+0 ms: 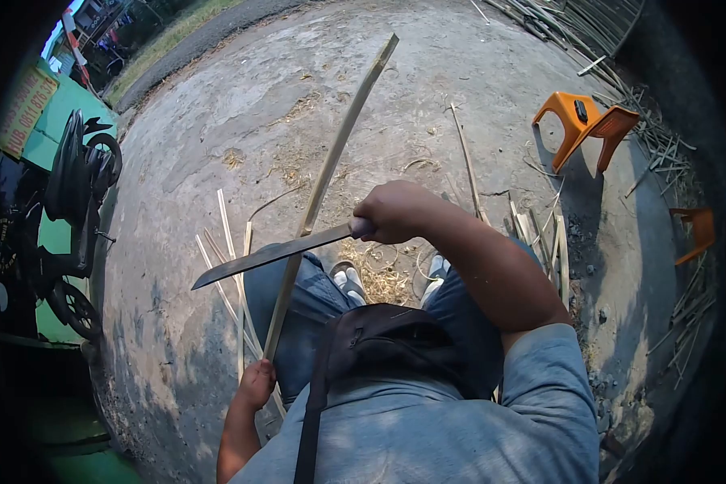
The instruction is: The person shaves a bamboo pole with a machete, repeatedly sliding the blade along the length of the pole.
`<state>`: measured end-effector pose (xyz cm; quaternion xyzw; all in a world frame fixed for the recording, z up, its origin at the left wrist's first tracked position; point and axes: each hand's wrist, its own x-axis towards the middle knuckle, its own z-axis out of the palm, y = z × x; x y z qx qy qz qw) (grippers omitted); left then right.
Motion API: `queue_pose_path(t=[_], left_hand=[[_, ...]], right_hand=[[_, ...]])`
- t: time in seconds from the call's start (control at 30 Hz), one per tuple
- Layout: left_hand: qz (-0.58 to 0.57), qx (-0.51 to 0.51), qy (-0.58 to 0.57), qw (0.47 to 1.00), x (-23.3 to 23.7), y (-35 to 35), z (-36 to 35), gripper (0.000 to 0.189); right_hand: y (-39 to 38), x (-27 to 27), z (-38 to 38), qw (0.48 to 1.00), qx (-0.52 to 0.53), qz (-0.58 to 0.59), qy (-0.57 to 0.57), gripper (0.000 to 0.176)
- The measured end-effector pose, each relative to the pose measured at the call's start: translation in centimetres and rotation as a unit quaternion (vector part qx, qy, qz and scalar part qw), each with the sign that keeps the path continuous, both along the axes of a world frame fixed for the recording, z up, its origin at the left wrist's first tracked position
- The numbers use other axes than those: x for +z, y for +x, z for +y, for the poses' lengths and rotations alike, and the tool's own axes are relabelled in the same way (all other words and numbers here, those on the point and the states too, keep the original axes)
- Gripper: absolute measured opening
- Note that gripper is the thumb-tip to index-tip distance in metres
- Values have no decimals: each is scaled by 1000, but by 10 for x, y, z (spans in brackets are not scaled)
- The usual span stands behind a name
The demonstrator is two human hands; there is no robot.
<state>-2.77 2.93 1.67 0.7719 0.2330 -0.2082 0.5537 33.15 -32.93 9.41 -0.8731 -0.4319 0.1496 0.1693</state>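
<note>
My right hand (387, 212) is wrapped round the handle of a long machete (274, 256), whose blade points left. The blade lies across a long bamboo strip (336, 153), over my left thigh. My left hand (256, 384) grips the strip's near end, low beside my left hip. From there the strip slants up and away to the right. Several thinner pale strips (239, 298) lie beside my left leg, under the held one. Part of the held strip is hidden behind the blade.
Shavings (379, 278) litter the concrete between my feet. More split strips (552, 250) lie by my right leg. An orange plastic stool (577, 125) with a small black object on it stands at the right. A motorcycle (77, 210) is parked at the left. Bamboo piles (661, 153) line the right edge.
</note>
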Motion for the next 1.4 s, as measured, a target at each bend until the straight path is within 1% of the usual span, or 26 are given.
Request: queue_pose_path(t=[0.07, 0.17, 0.2, 0.33, 0.4, 0.5, 0.6, 0.7, 0.73, 0.83, 0.87, 0.93, 1.03, 1.17, 1.27, 1.4], left_hand=[[-7, -1, 3, 1000, -2, -1, 0, 66], [-5, 6, -6, 1000, -2, 0, -1, 66], [3, 10, -12, 1000, 1, 2, -1, 66], [13, 12, -27, 999, 2, 3, 0, 66], [-3, 7, -27, 1000, -2, 2, 0, 66], [-12, 3, -18, 1000, 0, 2, -2, 66], [-19, 5, -16, 1000, 0, 2, -3, 66], [-17, 4, -16, 1000, -5, 0, 2, 66], [-15, 5, -16, 1000, -7, -1, 4, 66], [-4, 24, -28, 999, -9, -1, 4, 66], [3, 25, -28, 999, -7, 1, 3, 67], [16, 26, -26, 999, -2, 2, 1, 67], [18, 27, -33, 999, -7, -1, 4, 68], [-4, 13, -19, 1000, -6, 0, 1, 68], [0, 15, -12, 1000, -4, 0, 1, 68], [11, 19, -22, 1000, 1, 4, 0, 68]], right_hand=[[7, 2, -2, 1000, -8, -3, 7, 23], [25, -3, -15, 994, -97, 47, 18, 22], [28, -5, -19, 993, -107, 27, 35, 22], [27, -9, -26, 993, -106, 30, 49, 23], [24, -4, -26, 993, -96, 45, 51, 24], [13, 5, -19, 997, -69, 38, 17, 24], [0, 4, -5, 1000, -10, -4, 14, 21], [-4, 8, 8, 999, 0, -18, -39, 20], [0, 6, 8, 999, -2, -32, -44, 17], [15, -4, 1, 998, -53, -16, -30, 18], [16, 0, -1, 996, -73, -2, -40, 19], [16, -4, -2, 996, -76, -8, -40, 19], [13, -3, -4, 997, -68, -10, -26, 19], [6, 1, -2, 998, -51, -27, -27, 17], [13, -2, 1, 996, -66, -40, -50, 16], [22, 1, -1, 993, -107, -5, -56, 15]])
